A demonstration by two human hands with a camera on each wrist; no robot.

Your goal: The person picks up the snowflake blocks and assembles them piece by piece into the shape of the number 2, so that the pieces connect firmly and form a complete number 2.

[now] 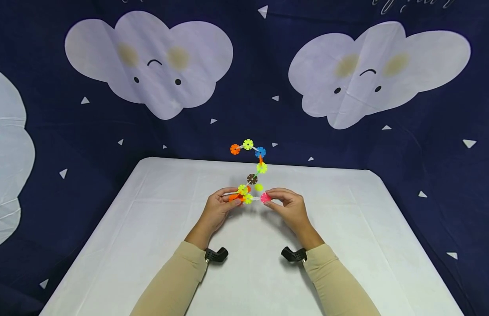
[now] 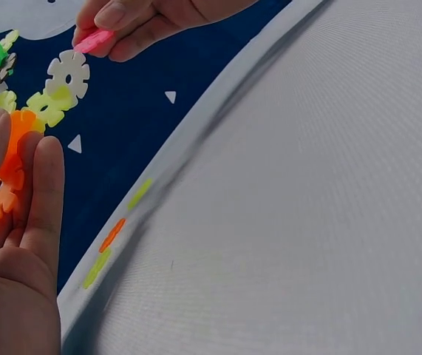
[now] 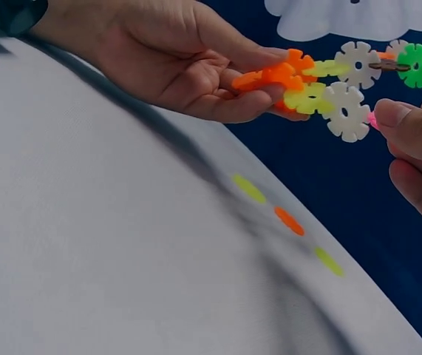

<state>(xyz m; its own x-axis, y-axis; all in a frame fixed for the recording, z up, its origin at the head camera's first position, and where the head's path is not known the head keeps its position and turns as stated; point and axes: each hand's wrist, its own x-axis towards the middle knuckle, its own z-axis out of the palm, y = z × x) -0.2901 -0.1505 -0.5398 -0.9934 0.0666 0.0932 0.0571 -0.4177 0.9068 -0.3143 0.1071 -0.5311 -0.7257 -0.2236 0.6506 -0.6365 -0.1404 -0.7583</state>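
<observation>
A chain of slotted snowflake discs is held up over the white table, curving away at the top through a brown disc (image 1: 252, 179) and a blue disc (image 1: 260, 152). My left hand (image 1: 217, 210) grips the orange discs (image 2: 15, 144) at its lower end between thumb and fingers. From there a yellow-green disc (image 2: 46, 112) leads to a white disc (image 3: 335, 122) on the right. With thumb and fingertips my right hand (image 1: 289, 208) pinches a pink disc (image 2: 94, 41), its edge right at the white disc's rim. My right fingers hide most of the pink disc.
Loose discs lie flat in a row on the table (image 1: 157, 263): a yellow-green one (image 3: 249, 188), an orange one (image 3: 290, 221) and another yellow-green one (image 3: 329, 261). Behind the table's far edge hangs a dark blue cloth (image 1: 252, 66) with clouds.
</observation>
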